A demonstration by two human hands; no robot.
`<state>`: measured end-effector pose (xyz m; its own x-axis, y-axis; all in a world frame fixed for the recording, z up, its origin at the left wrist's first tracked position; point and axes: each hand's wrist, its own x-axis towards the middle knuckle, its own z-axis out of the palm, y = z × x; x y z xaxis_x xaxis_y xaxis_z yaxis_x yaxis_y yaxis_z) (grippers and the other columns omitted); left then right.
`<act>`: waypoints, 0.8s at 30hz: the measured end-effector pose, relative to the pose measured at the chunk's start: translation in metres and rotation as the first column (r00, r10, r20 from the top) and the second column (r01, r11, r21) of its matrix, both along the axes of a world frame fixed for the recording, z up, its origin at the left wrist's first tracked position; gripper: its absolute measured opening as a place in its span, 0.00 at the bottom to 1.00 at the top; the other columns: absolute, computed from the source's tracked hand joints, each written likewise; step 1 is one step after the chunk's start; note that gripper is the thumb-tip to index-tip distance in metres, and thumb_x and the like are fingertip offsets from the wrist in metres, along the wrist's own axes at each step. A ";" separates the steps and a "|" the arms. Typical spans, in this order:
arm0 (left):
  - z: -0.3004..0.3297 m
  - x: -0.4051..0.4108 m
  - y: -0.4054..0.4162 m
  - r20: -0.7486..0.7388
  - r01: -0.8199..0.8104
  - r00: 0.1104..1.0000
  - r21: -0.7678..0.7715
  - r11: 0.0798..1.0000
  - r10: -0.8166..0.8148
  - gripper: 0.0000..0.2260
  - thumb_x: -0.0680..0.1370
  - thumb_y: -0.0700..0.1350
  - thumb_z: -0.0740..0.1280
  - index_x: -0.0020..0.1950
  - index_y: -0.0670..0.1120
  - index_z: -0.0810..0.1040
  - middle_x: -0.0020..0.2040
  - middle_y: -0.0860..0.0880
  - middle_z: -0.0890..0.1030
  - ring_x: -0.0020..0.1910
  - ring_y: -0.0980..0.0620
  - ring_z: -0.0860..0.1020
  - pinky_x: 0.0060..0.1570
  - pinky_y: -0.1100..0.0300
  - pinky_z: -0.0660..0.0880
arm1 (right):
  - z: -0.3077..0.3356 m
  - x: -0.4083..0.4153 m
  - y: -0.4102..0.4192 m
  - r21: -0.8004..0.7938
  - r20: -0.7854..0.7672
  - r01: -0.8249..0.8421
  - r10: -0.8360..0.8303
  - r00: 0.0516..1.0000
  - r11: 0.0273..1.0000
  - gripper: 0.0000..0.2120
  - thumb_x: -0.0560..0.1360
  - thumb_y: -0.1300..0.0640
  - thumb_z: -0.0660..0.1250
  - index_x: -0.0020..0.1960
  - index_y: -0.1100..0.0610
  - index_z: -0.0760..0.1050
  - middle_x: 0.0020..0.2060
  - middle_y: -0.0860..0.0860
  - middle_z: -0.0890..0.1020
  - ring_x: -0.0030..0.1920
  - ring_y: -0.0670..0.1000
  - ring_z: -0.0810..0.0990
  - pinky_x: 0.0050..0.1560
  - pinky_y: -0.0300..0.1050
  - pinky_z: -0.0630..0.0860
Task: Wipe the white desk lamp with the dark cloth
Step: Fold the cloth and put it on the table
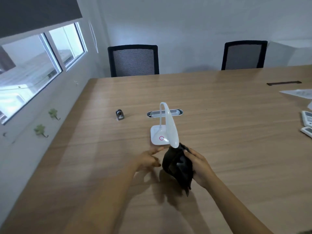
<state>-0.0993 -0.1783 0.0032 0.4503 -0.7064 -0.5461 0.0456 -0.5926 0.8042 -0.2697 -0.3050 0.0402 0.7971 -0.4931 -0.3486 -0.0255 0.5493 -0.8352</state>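
**Cloth meeting the lamp tip, base unsteadied**

The right hand (200,166) is closing its grip around the dark cloth (179,168), fingers curled over the bunched fabric, most of which is hanging below and to the inside of the grip. The top of the bundle is touching, or all but touching, the lowered tip of the white desk lamp (169,127), just beyond the grip. The lamp's head is arching down from a thin neck, and its square base is sitting on the worktop (228,125) just past the fingertips of both hands.

The left hand (148,160) is hovering with its grip open and holding nothing, fingers spread and blurred, near the base but apparently not on it.

The main risk, as I judge it, is the lamp sliding or tipping: the base is looking light, the head is leaning far forward, and a push from the cloth with the base unheld could be shoving it away from the grip. A hard pull along the head could also be bending the slim neck. The loose tail of cloth dangling under the grip could be catching the base edge
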 end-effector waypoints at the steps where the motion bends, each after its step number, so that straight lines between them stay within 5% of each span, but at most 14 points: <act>1: -0.004 -0.002 0.000 -0.058 0.036 0.998 -0.020 0.999 -0.037 0.31 0.70 0.31 0.64 0.67 0.59 0.71 0.45 0.45 0.79 0.47 0.49 0.75 0.35 0.64 0.74 | -0.003 0.002 0.000 0.025 0.015 -0.022 0.021 1.000 0.999 0.13 0.79 0.63 0.58 0.60 0.62 0.76 0.50 0.58 0.82 0.45 0.54 0.82 0.39 0.42 0.83; 6: -0.007 0.002 0.010 -0.084 0.030 0.996 0.008 1.000 -0.029 0.06 0.73 0.37 0.67 0.46 0.47 0.79 0.44 0.45 0.78 0.42 0.52 0.76 0.39 0.63 0.72 | -0.011 0.015 -0.004 0.143 0.064 -0.073 0.065 0.996 0.987 0.15 0.80 0.61 0.55 0.65 0.59 0.72 0.58 0.57 0.80 0.52 0.53 0.81 0.49 0.44 0.80; 11: -0.002 0.028 0.043 -0.382 -0.151 0.916 -0.038 0.988 0.126 0.12 0.72 0.36 0.65 0.55 0.44 0.76 0.55 0.42 0.76 0.52 0.48 0.75 0.42 0.59 0.78 | -0.023 0.038 0.007 0.283 0.039 -0.077 0.069 0.997 0.956 0.14 0.79 0.61 0.55 0.58 0.60 0.75 0.47 0.54 0.85 0.47 0.51 0.83 0.45 0.42 0.82; 14: 0.010 0.044 0.071 -0.336 -0.200 0.921 0.020 0.980 0.195 0.06 0.75 0.36 0.64 0.50 0.43 0.75 0.56 0.40 0.76 0.55 0.44 0.75 0.48 0.54 0.77 | -0.034 0.061 0.023 0.326 -0.051 -0.096 0.119 0.992 0.940 0.15 0.76 0.59 0.58 0.59 0.61 0.75 0.51 0.57 0.81 0.52 0.56 0.79 0.52 0.49 0.77; 18: 0.033 0.063 0.115 -0.238 -0.220 0.942 0.099 0.970 0.238 0.03 0.77 0.37 0.63 0.47 0.44 0.74 0.52 0.42 0.78 0.52 0.47 0.77 0.47 0.57 0.76 | -0.033 0.098 0.062 0.111 -0.168 -0.165 0.182 0.969 0.980 0.11 0.74 0.50 0.67 0.53 0.55 0.77 0.45 0.52 0.81 0.46 0.52 0.79 0.42 0.45 0.76; 21: 0.050 0.077 0.148 -0.192 -0.250 0.942 0.151 0.956 0.276 0.07 0.78 0.38 0.64 0.41 0.45 0.74 0.44 0.46 0.79 0.45 0.52 0.78 0.42 0.60 0.78 | -0.037 0.122 0.090 -0.110 -0.270 -0.269 0.231 0.935 0.957 0.13 0.68 0.56 0.75 0.49 0.56 0.75 0.48 0.56 0.81 0.45 0.53 0.81 0.39 0.46 0.78; 24: 0.055 0.092 0.183 -0.142 -0.318 0.928 0.183 0.930 0.346 0.05 0.76 0.39 0.67 0.41 0.44 0.75 0.48 0.46 0.79 0.47 0.51 0.77 0.44 0.60 0.77 | -0.039 0.141 0.115 -0.140 -0.301 -0.382 0.328 0.895 0.914 0.10 0.70 0.66 0.69 0.48 0.58 0.74 0.47 0.56 0.79 0.45 0.53 0.79 0.39 0.49 0.78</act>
